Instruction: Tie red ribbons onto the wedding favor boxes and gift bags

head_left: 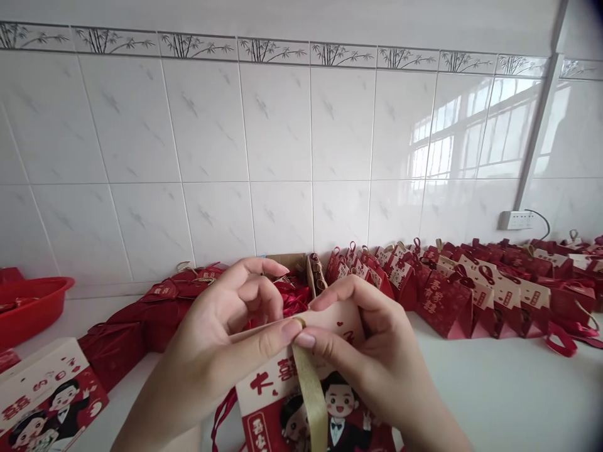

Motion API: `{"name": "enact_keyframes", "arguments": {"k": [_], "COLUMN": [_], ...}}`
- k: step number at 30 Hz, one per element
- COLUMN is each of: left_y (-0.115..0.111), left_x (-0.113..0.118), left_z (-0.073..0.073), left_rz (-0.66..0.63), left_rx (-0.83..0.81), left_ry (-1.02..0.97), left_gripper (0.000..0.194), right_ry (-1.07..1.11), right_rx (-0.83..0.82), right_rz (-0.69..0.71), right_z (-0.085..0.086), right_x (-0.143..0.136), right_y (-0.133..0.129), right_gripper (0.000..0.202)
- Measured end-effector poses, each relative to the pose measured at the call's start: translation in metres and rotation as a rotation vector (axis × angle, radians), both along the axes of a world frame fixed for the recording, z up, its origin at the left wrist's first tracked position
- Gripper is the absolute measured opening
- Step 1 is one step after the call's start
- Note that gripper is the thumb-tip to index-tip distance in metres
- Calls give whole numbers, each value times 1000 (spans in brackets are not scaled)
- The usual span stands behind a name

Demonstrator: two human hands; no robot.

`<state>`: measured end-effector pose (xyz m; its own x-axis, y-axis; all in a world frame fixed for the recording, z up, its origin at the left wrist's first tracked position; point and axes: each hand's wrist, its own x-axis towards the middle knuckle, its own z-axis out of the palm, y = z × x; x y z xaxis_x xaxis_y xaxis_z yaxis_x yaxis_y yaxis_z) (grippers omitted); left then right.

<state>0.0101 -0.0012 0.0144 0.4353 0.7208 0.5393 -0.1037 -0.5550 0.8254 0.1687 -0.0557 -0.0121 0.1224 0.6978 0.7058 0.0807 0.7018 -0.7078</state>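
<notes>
Both my hands meet at the top edge of a cream-and-red gift box (264, 402) printed with a cartoon couple and red characters. A gold ribbon (311, 395) hangs down its front from between my thumbs. My left hand (235, 333) pinches the ribbon near its top, with thumb forward and fingers curled behind the box's edge. My right hand (367, 345) presses its thumb tip against the same spot, its index finger bent over the top edge. The ribbon's upper end is hidden by my thumbs. A dark red ribbon (223, 417) shows beside the box's left side.
Another printed box (51, 395) lies at the lower left, near a red plastic basin (40, 307). Dark red boxes (122, 326) stand behind my left hand. Rows of finished-looking triangular gift boxes (445, 301) fill the right back. A socket (517, 220) sits on the tiled wall.
</notes>
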Motion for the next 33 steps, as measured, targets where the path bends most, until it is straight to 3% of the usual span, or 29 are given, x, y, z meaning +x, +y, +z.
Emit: {"name": "enact_keyframes", "arguments": {"k": [4, 8, 10, 14, 17, 21, 25, 28, 30, 33], "left_y": [5, 12, 13, 5, -1, 3, 15, 22, 24, 23], "left_x": [3, 6, 9, 24, 36, 38, 29, 18, 10, 0], "left_z": [0, -1, -5, -14, -18, -16, -13, -9, -7, -3], "left_rz": [-157, -215, -146, 118, 152, 198, 290, 264, 229, 284], "left_rx": [-63, -27, 23, 131, 109, 115, 123, 162, 197, 222], "left_ry": [-12, -32, -14, 106, 223, 274, 363, 430, 371, 94], "left_gripper": [30, 32, 41, 69, 80, 69, 44, 37, 35, 26], "right_ry": [-26, -50, 15, 193, 206, 188, 212, 225, 215, 128], "right_rx": [34, 71, 101, 179, 240, 260, 258, 248, 226, 170], "right_rz": [41, -96, -208, -390, -491, -539, -551, -548, -523, -434], "right_z": [-1, 0, 0, -1, -3, -3, -2, -2, -1, -1], "right_x": [2, 11, 16, 20, 19, 22, 30, 35, 39, 43], "right_y": [-1, 0, 2, 6, 8, 11, 15, 16, 16, 14], "right_gripper": [18, 14, 15, 19, 19, 19, 20, 21, 22, 22]}}
